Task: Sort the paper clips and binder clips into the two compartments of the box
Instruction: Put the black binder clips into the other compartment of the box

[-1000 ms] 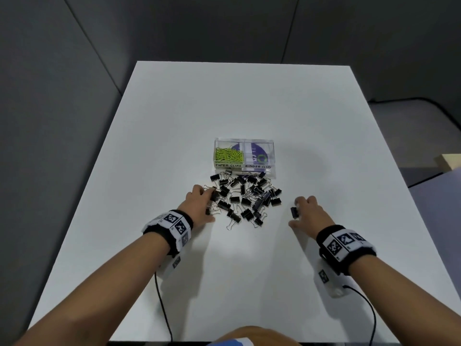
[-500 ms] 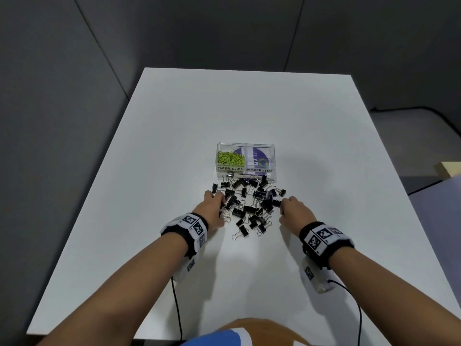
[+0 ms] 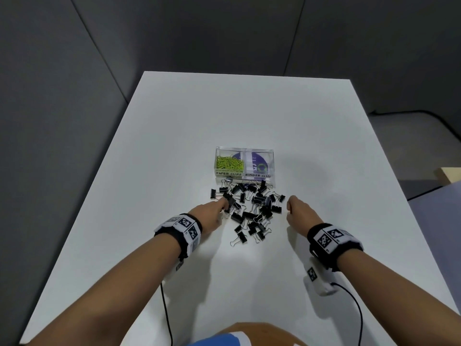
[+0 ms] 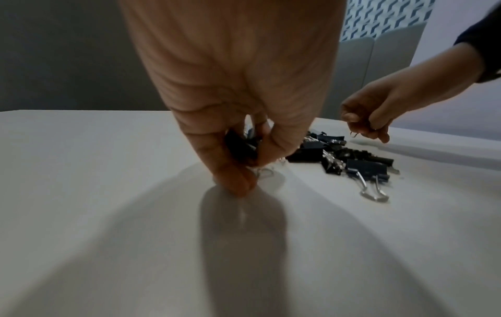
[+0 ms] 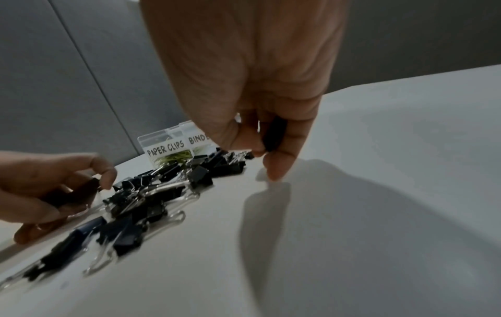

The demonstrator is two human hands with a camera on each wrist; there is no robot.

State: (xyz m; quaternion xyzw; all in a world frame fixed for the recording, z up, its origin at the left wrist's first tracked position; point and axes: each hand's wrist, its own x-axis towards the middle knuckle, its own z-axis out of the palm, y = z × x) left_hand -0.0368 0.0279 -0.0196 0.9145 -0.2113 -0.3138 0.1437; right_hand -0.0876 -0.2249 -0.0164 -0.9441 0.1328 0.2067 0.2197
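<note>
A clear two-compartment box [image 3: 273, 168] stands mid-table. Its left half, labelled PAPER CLIPS, holds green paper clips [image 3: 229, 163]; the right half, labelled BINDER CLIPS, shows only a purple label. A pile of black binder clips [image 3: 252, 211] lies just in front of it. My left hand [image 3: 212, 211] sits at the pile's left edge, fingers curled round black binder clips [image 4: 240, 148]. My right hand [image 3: 296, 211] is at the pile's right edge, fingers curled round a black binder clip [image 5: 275, 135], with one fingertip touching the table.
The white table [image 3: 174, 146] is bare around the box and pile. Grey partition walls stand behind and to the left. Cables from both wrist bands trail toward the near edge. A wooden corner [image 3: 449, 174] shows past the right edge.
Both hands have drawn inward against the sides of the pile. The right hand moved left and forward with its clip. The clips are bunched closer together.
</note>
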